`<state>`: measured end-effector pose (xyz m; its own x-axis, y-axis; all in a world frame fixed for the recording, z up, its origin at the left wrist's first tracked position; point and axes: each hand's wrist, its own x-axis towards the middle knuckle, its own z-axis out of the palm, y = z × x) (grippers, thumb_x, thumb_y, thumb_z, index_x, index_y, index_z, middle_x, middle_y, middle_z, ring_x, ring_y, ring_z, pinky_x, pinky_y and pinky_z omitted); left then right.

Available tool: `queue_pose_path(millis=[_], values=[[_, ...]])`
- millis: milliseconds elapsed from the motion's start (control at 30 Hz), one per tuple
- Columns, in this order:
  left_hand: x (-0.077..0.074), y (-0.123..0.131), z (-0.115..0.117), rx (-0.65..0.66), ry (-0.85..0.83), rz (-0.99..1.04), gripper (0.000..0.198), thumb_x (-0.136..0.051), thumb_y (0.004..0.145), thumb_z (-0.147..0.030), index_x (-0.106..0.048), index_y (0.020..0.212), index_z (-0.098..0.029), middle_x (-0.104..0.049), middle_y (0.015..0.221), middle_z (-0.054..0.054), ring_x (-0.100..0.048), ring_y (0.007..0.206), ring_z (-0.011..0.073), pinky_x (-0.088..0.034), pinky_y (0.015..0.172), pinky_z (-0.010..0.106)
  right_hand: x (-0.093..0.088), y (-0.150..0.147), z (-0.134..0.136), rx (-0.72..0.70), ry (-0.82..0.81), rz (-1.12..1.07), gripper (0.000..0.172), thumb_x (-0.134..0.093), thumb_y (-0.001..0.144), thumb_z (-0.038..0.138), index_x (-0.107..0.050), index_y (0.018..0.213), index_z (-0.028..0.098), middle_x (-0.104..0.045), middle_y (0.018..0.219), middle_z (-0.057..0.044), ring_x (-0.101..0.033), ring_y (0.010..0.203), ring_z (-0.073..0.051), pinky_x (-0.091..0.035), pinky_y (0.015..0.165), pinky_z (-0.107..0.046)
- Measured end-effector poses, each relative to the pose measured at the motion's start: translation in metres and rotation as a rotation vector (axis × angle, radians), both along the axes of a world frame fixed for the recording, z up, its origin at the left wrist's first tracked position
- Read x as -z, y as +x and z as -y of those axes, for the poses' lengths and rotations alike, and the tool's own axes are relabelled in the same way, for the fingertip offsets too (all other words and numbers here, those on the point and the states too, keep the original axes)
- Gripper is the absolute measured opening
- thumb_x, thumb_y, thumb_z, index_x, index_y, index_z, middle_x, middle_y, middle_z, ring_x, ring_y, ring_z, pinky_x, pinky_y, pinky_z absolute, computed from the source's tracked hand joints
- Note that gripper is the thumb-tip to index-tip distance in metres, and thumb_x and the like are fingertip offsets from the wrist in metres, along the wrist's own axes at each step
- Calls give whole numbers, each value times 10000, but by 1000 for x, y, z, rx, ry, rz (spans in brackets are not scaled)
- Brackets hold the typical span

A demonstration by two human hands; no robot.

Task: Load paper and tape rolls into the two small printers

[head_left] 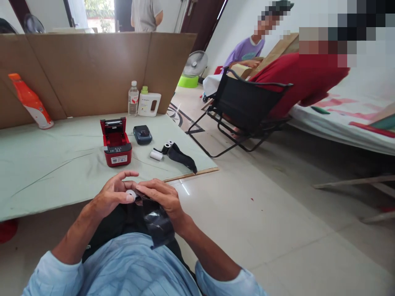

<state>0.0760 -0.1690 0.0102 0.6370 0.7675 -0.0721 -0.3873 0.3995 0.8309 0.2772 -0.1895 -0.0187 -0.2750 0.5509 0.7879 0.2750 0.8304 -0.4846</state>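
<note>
My left hand grips a small white paper roll, its end showing beside the thumb, with the index finger raised. My right hand meets it at the roll and holds a shiny black plastic wrapper, which hangs down over my lap. Its fingertips partly hide the roll. Beyond my hands, on the table, stands a red label printer with its lid raised. A dark blue, compact device sits to its right. More white rolls lie near a strip of black wrapping.
A cardboard panel borders the table's far side. Before it stand an orange bottle, a water bottle and a white jug. At right are a black folding chair, a fan and seated people.
</note>
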Motion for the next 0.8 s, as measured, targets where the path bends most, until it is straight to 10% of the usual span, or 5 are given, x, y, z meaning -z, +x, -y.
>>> queue_pose_path(millis=[133, 367, 800], values=[[10, 10, 15, -223, -55, 66, 617, -866, 719, -267, -573, 1257, -195, -739, 969, 30, -711, 850, 166, -555, 797, 283, 5, 1, 1, 98, 69, 34, 409, -626, 1022, 227, -637, 1430, 258, -766, 1162, -122, -717, 957, -210, -602, 827, -373], [11, -6, 3, 104, -19, -17, 674, -886, 669, -218, -584, 1270, -173, -773, 992, 92, -732, 848, 215, -559, 771, 320, 2, 3, 2, -149, -95, 5, 438, -750, 960, 224, -670, 1387, 279, -779, 1091, -61, -737, 973, -185, -612, 855, -327], [17, 9, 24, -229, -119, 82, 657, -908, 653, -289, -595, 1219, -173, -771, 983, 75, -717, 816, 187, -538, 764, 288, 0, 1, 1, -11, 53, 124, 405, -610, 1031, 222, -605, 1435, 245, -774, 1128, -107, -699, 919, -217, -582, 806, -367]])
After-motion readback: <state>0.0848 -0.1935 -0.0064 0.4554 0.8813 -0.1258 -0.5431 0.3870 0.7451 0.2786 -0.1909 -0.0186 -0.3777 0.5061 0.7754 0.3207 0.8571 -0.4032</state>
